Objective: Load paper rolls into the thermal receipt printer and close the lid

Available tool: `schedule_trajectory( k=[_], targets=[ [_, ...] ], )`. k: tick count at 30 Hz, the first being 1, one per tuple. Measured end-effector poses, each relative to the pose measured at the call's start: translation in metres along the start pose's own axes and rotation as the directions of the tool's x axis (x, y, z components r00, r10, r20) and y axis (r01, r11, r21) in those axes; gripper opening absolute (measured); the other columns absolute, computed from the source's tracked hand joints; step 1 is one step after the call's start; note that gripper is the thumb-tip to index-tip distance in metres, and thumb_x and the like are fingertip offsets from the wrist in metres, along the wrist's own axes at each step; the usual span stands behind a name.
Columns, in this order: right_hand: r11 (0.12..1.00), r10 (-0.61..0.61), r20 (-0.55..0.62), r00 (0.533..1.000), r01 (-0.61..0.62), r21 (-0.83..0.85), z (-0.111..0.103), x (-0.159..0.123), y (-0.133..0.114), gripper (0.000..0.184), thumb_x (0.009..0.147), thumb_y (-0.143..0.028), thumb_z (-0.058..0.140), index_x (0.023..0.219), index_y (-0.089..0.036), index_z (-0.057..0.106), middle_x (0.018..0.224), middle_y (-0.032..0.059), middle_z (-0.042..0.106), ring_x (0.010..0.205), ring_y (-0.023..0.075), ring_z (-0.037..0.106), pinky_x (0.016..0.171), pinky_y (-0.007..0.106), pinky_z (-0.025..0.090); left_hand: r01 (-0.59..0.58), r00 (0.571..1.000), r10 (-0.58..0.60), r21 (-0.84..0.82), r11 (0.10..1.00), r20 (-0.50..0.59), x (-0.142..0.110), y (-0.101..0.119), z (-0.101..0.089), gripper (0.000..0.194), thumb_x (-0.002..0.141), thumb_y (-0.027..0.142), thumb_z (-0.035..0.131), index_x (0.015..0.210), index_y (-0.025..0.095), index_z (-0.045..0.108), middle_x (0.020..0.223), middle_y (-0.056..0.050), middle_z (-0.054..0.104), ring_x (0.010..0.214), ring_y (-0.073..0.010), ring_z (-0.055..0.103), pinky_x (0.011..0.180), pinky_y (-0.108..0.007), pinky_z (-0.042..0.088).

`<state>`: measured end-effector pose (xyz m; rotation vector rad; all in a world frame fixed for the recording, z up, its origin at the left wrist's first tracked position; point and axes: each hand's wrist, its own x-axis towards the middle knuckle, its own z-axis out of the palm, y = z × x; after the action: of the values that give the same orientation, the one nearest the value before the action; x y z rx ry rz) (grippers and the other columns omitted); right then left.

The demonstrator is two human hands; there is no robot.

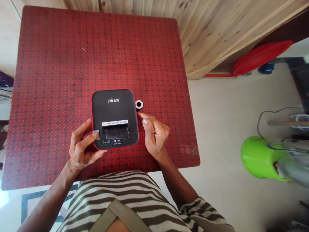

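Observation:
A black label printer (114,109) with red edges sits toward the front of the red patterned table (60,61). A white warning sticker (114,123) runs just above its paper slot. My left hand (82,146) grips the printer's lower left corner, its thumb near a small grey tab (96,134) and the other fingers along the side. At the printer's right side is my right hand (155,133), index finger stretched to the edge, thumb raised apart and the other fingers curled. Just above that fingertip a white ring with a dark centre (139,104) shows beside the printer.
Wooden panelling (149,8) borders the table's far side. On the floor to the right stands a bright green tub (256,158), with cables near it. A red oval object (263,56) leans farther back on the right.

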<state>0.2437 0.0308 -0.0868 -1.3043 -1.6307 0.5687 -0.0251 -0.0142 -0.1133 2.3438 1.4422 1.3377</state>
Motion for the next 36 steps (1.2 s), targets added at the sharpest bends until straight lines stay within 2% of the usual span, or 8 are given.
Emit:
schedule_trajectory(
  k=[8,12,18,22,28,33,36],
  targets=[
    [0.999,0.028,-0.011,1.0,-0.027,0.03,0.003,0.0,0.001,0.027,0.11,-0.03,0.055,0.116,-0.024,0.081,0.107,0.0041,0.087,0.092,0.0184,0.083,0.084,0.032,0.067,0.082,0.996,-0.077,-0.126,0.989,0.044,-0.004,-0.005,-0.001,0.056,0.087,0.044,0.086,0.136,0.033,0.062,0.152,-0.011,0.06,0.128,-0.0285,0.07,0.092,-0.046,0.071],
    [0.997,0.034,-0.016,0.999,-0.033,0.065,0.004,-0.001,0.001,0.027,0.11,-0.031,0.055,0.117,-0.025,0.08,0.11,0.004,0.086,0.096,0.0187,0.083,0.087,0.032,0.066,0.081,0.996,-0.07,-0.186,0.979,0.063,-0.002,-0.005,-0.001,0.06,0.085,0.042,0.089,0.137,0.03,0.061,0.152,-0.014,0.059,0.13,-0.0309,0.068,0.094,-0.05,0.07],
    [0.993,0.106,-0.013,0.994,-0.105,0.044,0.005,-0.004,-0.002,0.03,0.11,-0.04,0.055,0.118,-0.026,0.081,0.11,0.0044,0.086,0.095,0.0199,0.083,0.085,0.034,0.067,-0.022,0.999,0.024,-0.071,0.997,0.026,0.004,0.0,0.0,0.063,0.086,0.038,0.088,0.14,0.023,0.058,0.148,-0.018,0.062,0.126,-0.0293,0.07,0.091,-0.043,0.07],
    [0.989,0.141,0.002,0.99,-0.141,0.041,0.005,-0.006,-0.007,0.029,0.109,-0.04,0.057,0.12,-0.027,0.08,0.112,0.0038,0.086,0.093,0.0193,0.083,0.085,0.035,0.066,-0.034,0.999,0.034,-0.007,0.999,0.033,0.004,0.003,-0.003,0.064,0.087,0.041,0.086,0.142,0.029,0.056,0.148,-0.012,0.064,0.123,-0.0264,0.073,0.089,-0.039,0.07],
    [0.994,0.106,0.026,0.994,-0.107,0.036,0.003,-0.006,-0.014,0.024,0.108,-0.033,0.059,0.118,-0.026,0.08,0.109,0.0027,0.087,0.091,0.0174,0.082,0.083,0.032,0.065,-0.092,0.996,0.092,0.004,0.996,0.014,-0.003,0.006,-0.006,0.073,0.085,0.036,0.089,0.149,0.024,0.055,0.149,-0.016,0.064,0.126,-0.0278,0.073,0.091,-0.037,0.069],
    [0.996,0.092,0.053,0.994,-0.09,-0.027,0.001,-0.007,-0.017,0.026,0.108,-0.034,0.058,0.118,-0.026,0.08,0.112,0.0038,0.086,0.097,0.0195,0.083,0.088,0.034,0.066,-0.061,0.998,0.061,0.022,0.998,0.012,-0.013,0.003,-0.006,0.071,0.086,0.041,0.088,0.148,0.028,0.056,0.151,-0.014,0.064,0.123,-0.0271,0.074,0.089,-0.038,0.07],
    [0.996,0.086,0.082,0.993,-0.084,-0.028,-0.002,-0.006,-0.017,0.026,0.108,-0.033,0.058,0.118,-0.025,0.08,0.111,0.004,0.086,0.095,0.0186,0.083,0.086,0.033,0.066,-0.053,0.998,0.053,0.026,0.998,0.03,-0.014,0.001,-0.007,0.072,0.086,0.04,0.088,0.149,0.029,0.056,0.152,-0.013,0.064,0.124,-0.0276,0.074,0.092,-0.04,0.07]
  ],
)
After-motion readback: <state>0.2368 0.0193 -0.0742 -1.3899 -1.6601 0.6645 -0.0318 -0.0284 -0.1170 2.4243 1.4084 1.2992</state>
